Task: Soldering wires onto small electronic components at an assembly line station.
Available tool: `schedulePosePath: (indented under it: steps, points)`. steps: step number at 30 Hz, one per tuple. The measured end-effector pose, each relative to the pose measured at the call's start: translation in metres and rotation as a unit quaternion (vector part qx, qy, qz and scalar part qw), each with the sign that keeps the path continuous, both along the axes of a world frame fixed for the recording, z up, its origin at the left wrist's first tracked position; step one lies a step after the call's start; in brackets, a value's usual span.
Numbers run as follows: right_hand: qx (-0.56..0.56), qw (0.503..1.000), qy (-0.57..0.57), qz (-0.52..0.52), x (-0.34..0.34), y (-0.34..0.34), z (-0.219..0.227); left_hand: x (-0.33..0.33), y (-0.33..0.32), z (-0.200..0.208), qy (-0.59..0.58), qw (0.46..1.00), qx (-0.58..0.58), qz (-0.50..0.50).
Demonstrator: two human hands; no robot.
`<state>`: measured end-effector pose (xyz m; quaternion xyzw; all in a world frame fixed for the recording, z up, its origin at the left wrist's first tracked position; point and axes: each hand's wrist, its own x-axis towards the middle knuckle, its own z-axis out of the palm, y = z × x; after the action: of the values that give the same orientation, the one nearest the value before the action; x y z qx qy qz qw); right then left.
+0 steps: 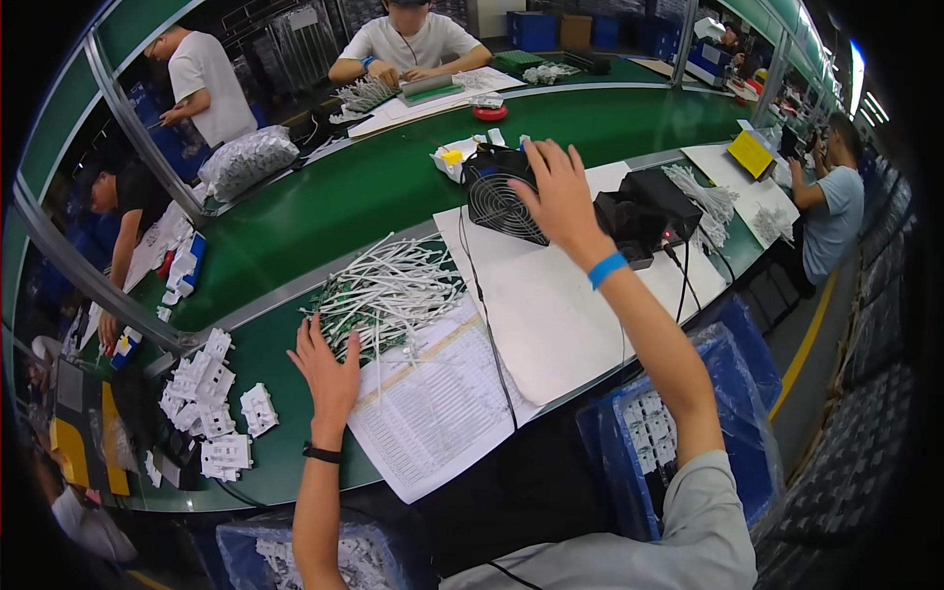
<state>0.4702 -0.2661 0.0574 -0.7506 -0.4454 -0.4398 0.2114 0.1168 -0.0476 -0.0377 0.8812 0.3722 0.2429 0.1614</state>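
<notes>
Grey sleeve cloth fills the lower edge, and beside it two blue plastic crates lined with clear bags [742, 413] hold small white plastic parts below the table's near rim. Above them runs the table [393, 187], a long bench with a dark green mat and a pale metal strip along its length.

On the near part lies a printed white paper form [438, 408], and next to it a large blank white sheet [551, 315]. A heap of thin white cable pieces on green circuit boards [388, 295] sits at the form's upper left. The left hand [329, 374], with a black wristband, lies flat with fingers spread, its fingertips touching the near edge of that heap.

The right hand [560, 197], with a blue wristband, is open with fingers spread and rests on the top of a black square fan with a round wire grille [497, 197], which stands upright at the far edge of the blank sheet. Just beside it to the right stands a black box-shaped device [644, 211] with cables trailing off it.

White moulded plastic pieces [211, 413] lie scattered at the left end of the table.

Across the green mat, people sit or stand at work, with shelving and blue bins behind them.
</notes>
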Motion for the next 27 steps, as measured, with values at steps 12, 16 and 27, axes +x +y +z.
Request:
schedulePosePath:
  steps: [12,16,27]
  points:
    - [0.168,0.954,0.205,0.140,-0.044,-0.034,-0.059,0.005,-0.001,-0.004,0.034,0.999,0.027,0.005]
    - [0.215,0.960,0.166,0.065,-0.021,-0.017,-0.027,0.004,-0.002,0.000,0.044,0.999,0.021,0.009]
    - [0.175,0.941,0.276,0.083,0.006,-0.010,-0.021,0.005,0.001,0.001,0.040,0.999,0.012,-0.003]
